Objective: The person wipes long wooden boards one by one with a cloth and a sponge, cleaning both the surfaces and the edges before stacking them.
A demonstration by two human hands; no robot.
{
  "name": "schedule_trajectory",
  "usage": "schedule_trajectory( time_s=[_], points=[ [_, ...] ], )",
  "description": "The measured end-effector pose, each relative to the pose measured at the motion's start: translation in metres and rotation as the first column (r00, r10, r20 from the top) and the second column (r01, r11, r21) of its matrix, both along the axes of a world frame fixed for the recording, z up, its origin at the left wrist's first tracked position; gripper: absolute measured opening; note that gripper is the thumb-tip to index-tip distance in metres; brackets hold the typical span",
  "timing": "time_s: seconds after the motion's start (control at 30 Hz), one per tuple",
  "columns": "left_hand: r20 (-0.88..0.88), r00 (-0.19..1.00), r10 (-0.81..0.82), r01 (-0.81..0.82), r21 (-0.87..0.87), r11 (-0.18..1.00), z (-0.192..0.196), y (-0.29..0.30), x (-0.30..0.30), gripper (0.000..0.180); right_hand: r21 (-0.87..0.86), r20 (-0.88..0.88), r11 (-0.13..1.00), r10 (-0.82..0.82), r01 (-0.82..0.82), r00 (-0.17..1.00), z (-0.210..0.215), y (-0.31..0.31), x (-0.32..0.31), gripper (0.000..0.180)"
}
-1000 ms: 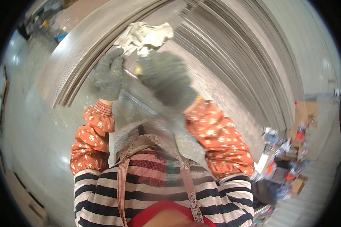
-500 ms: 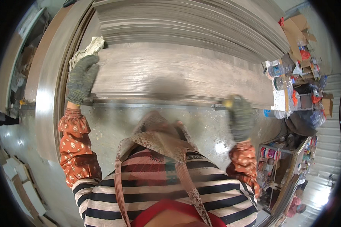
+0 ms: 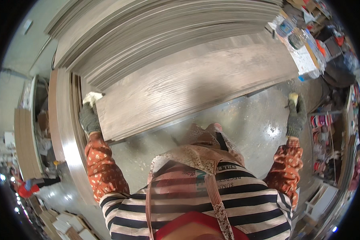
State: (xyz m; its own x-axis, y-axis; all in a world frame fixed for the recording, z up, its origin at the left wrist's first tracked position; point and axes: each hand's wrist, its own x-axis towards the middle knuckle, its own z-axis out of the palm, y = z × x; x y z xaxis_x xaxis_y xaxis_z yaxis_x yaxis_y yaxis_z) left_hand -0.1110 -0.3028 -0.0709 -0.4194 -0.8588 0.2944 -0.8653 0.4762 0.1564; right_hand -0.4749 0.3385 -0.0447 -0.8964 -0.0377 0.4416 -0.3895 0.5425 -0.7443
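Head view, top plank: the grey-brown wood-grain plank [image 3: 196, 82] lies face up, its long near edge toward the person, with more board edges showing under it.
Left grip: the left gloved hand [image 3: 90, 118] is just beside the short left edge, with its fingers closed around a white cloth [image 3: 93, 97]; whether the glove also touches the plank, I cannot tell.
Right grip: the right gloved hand [image 3: 296, 116] is apart from the plank, out past the near right corner, above the floor [image 3: 248, 124]. Its fingers point away from the body; whether they are pressed together on something, I cannot tell.
Good handling: in my judgement, the cloth should be bunched firmly and kept flat when it meets the surface, following the grain. The right hand would best steady the near right corner, as such a long plank may slide.
Far long edge: a row of stacked planks [image 3: 164, 44] stands close along it, so I think knuckles could knock there.
Left side: long boards [image 3: 75, 116] run near the left hand and leave it little room.
Far right corner: clear plastic containers [image 3: 285, 29] stand close by; a wide sweep could perhaps tip them.
Farther right: a shelf with coloured rolls [image 3: 322, 120] stands beyond the right hand.
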Motion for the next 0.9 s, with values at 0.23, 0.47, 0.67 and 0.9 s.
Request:
schedule_trajectory(
  time_s=[0.23, 0.47, 0.67, 0.9],
  points=[
    [-0.862, 0.505, 0.05, 0.101, 0.117, 0.988, 0.079, 0.027, 0.07, 0.037, -0.05, -0.037, 0.997, -0.068, 0.067, 0.997, 0.018, -0.01, -0.014, 0.037],
    [-0.492, 0.662, -0.566, 0.264, -0.553, 0.79, 0.084, 0.234, 0.093, 0.034, 0.3, -0.272, 0.868, 0.476, -0.396, 0.837, 0.059, -0.104, 0.085, 0.036],
    [-0.054, 0.576, -0.816, 0.787, -0.232, 0.571, 0.022, 0.38, 0.055, 0.049, 0.641, -0.357, 0.61, 0.774, -0.466, 0.523, 0.053, -0.106, 0.189, 0.045],
    [-0.188, 0.889, -0.417, 0.378, -0.211, 0.901, 0.012, 0.337, 0.092, 0.053, 0.752, -0.277, 0.571, 0.727, -0.329, 0.628, 0.029, -0.123, 0.11, 0.042]
  ],
)
